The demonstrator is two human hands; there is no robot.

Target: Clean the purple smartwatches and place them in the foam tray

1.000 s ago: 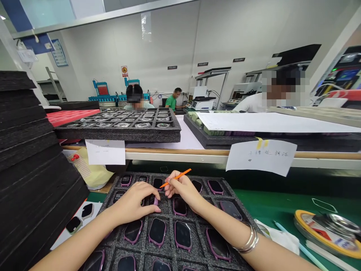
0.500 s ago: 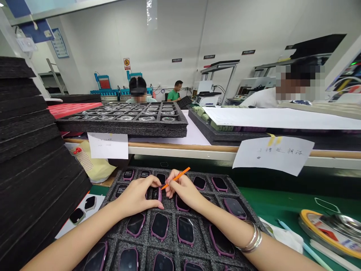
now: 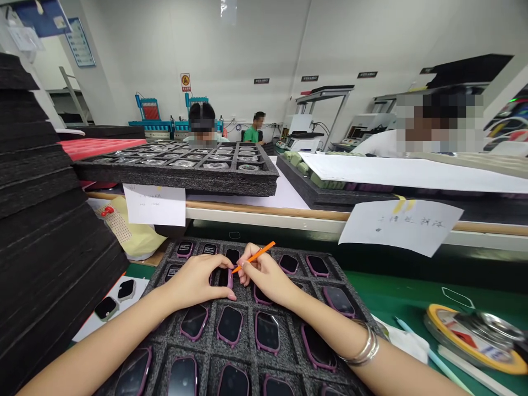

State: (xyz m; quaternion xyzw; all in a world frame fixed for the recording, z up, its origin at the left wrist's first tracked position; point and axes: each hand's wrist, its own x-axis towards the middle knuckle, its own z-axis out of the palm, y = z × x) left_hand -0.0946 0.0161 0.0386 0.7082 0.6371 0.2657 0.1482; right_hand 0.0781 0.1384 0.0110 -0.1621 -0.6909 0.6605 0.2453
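Observation:
My left hand [image 3: 205,279] is closed around a purple smartwatch case [image 3: 230,279], thumb at its near end and fingers at its far end, the case tilted so its side faces right. Between the fingertips of my right hand [image 3: 264,275] is a thin orange stick [image 3: 259,255], its pointed lower end at the watch's side. Beneath both hands lies a black foam tray [image 3: 250,313] with purple-framed watches in its compartments, such as a dark-screened watch [image 3: 230,325] just nearer to me. Small text glows on a few screens at the far left.
Tall stacked black foam trays [image 3: 37,231] rise on the left. Beyond, a shelf [image 3: 264,213] carries another foam tray [image 3: 177,184] and paper sheets. At right lie a yellow-rimmed tape roll [image 3: 437,330] and a pale blue pen [image 3: 406,325]. Several people sit farther back.
The watch in my left hand has turned, so more of its purple side shows and its screen less. The orange stick stays against it. The whole view has shifted slightly.

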